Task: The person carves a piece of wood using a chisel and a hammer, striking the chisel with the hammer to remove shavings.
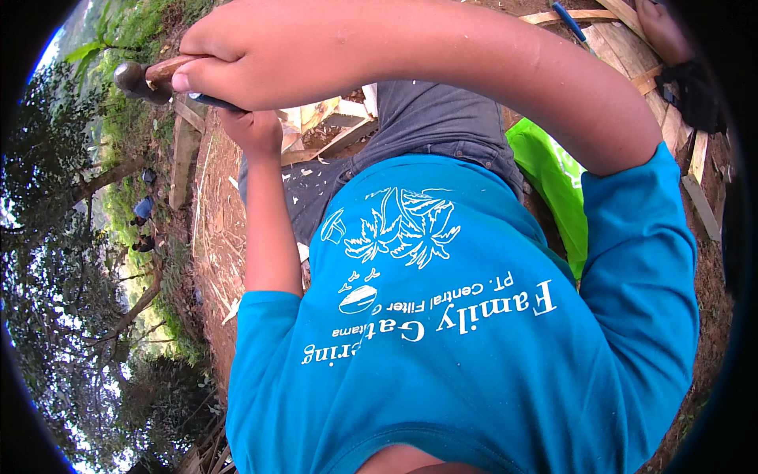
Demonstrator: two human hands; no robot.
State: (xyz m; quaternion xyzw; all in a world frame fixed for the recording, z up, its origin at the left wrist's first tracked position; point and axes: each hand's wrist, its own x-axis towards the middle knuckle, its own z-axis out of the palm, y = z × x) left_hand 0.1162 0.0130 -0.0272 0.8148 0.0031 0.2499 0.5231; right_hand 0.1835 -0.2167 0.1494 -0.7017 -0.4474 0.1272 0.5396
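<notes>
Bare reddish earth (217, 229), strewn with pale wood chips and offcuts, lies below the person, with grass and trees beyond on the left. Nearest the camera, a blue T-shirt (474, 347) with white print fills the lower frame, and grey trousers (426, 118) dusted with shavings are seen past it; the body is bent far forward, so the torso blocks most of the ground. The right hand (237, 67) is brought across the frame, its fingers (207, 79) wrapped fully round a brown wooden handle (170, 69) that ends in a dark rounded knob (133, 79), probably so that the tool can be driven or steadied firmly. A dark blade-like part (213, 101) shows just under the fist; what tool it is cannot be told for sure. The left hand (253, 130) is held just below, forearm upright; whether it is gripping anything cannot be told, since the right fist covers it. A bright green bag or sheet (553, 182) lies beside the trousers. Farther off, rough wooden planks (655, 87) are laid on the ground at upper right, with a blue-handled tool (570, 22) on them. Cut timber pieces (324, 118) sit behind the hands.
</notes>
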